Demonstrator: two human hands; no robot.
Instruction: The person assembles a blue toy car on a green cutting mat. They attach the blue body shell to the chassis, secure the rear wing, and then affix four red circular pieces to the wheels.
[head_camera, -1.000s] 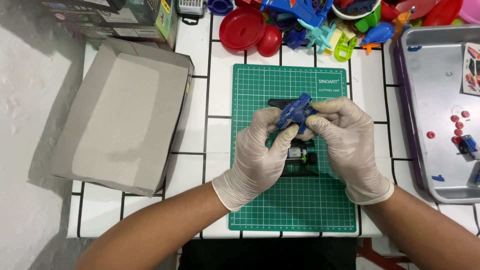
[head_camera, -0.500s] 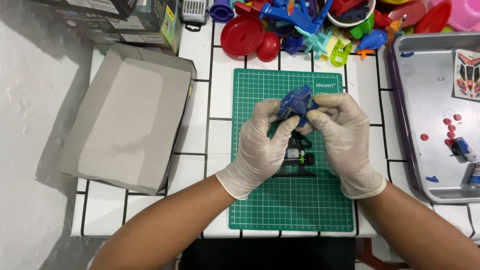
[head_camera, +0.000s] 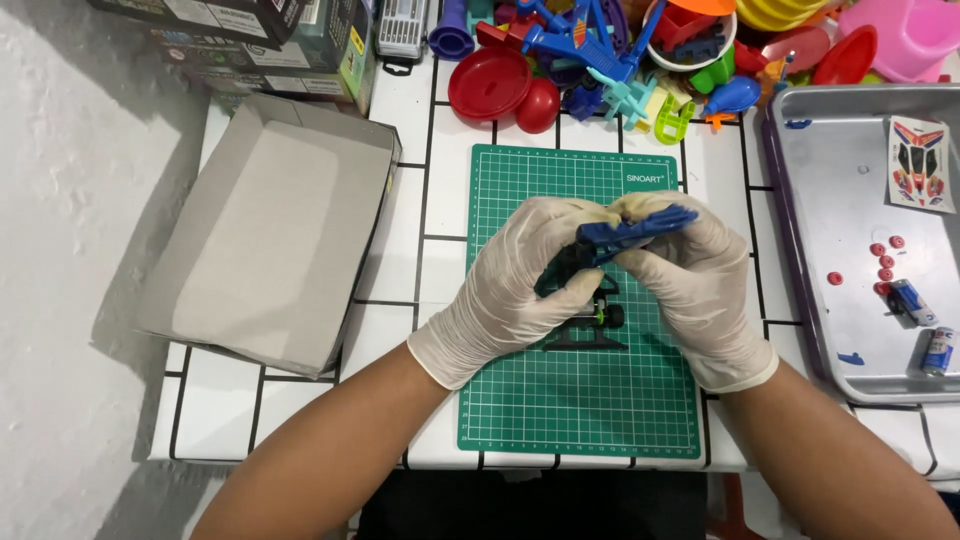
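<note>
1. Nearest the camera: two bare forearms come up from the bottom edge. Both hands wear thin whitish gloves.
2. Left hand: fingers curled and closed on the left end of a blue toy car body, thumb on top.
3. Right hand: fingers closed on the right end of the same blue shell, pinching it from above and the side. Both grips are clamped, and the shell is held clear above the mat, tilted with its right end higher.
4. Directly below the hands: a black toy car chassis lies on the mat with a green-hubbed wheel showing. It is partly hidden by the fingers; I can't tell if the shell touches it.
5. Green cutting mat with a printed grid sits on a white tiled table with dark grout lines.
6. Left of the mat: an open grey cardboard box lid, well apart from the hands.
7. Right of the mat: a metal tray holding small red round parts, two small batteries, blue bits and a sticker sheet.
8. Far edge: a heap of coloured plastic toys with a red dish at its near side; dark printed boxes at far left.
</note>
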